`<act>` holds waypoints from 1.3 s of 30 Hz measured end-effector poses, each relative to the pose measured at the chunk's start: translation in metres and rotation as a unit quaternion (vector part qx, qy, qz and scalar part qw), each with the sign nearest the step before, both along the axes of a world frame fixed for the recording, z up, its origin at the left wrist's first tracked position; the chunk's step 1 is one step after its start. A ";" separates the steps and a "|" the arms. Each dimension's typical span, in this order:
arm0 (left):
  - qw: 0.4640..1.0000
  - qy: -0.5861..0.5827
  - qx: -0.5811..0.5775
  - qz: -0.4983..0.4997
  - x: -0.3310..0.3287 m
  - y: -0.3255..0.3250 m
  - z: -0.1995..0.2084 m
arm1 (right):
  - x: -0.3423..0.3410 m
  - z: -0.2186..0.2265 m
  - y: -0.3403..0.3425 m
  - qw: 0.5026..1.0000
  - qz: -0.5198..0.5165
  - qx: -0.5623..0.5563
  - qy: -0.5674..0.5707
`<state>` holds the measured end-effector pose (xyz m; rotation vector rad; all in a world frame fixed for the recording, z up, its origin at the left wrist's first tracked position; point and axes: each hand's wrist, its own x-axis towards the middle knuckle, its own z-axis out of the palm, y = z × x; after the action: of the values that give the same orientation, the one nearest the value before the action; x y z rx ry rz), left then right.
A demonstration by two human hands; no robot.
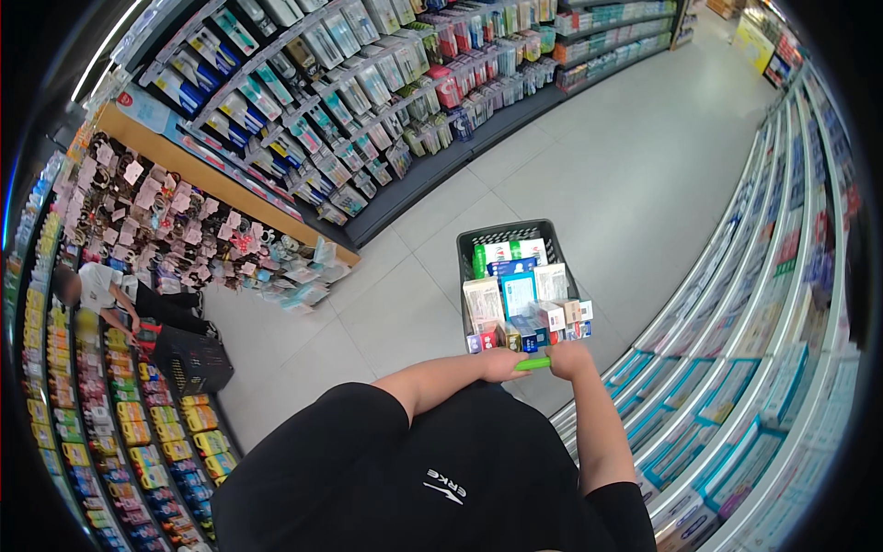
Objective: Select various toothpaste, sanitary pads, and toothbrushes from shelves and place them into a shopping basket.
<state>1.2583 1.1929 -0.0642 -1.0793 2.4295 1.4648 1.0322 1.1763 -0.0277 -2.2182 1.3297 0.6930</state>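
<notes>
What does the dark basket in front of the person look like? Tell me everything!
The basket looks like dark plastic, with small slots along its far wall. It is upright, open on top and packed with boxes and other packages. At its near end is a bright green handle, held by the left hand and right hand. Its underside is hidden.

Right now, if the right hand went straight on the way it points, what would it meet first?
Probably the small boxes at the near end of the dark basket, though depth is unclear.
</notes>
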 end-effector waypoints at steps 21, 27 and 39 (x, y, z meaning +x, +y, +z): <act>0.999 -0.007 -0.003 0.053 0.049 -0.140 0.017 | 0.082 0.010 -0.153 0.997 0.059 0.032 0.029; 0.998 0.004 -0.007 0.068 0.076 -0.198 0.009 | 0.110 0.010 -0.215 0.998 0.059 0.025 0.007; 0.975 -0.149 -0.146 0.080 0.127 -0.305 0.007 | 0.160 -0.014 -0.345 0.977 0.180 0.076 -0.084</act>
<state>1.3850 0.8882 -0.0573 -1.4640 2.4304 0.9109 1.1919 0.8311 -0.0416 -2.3540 0.7739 0.6863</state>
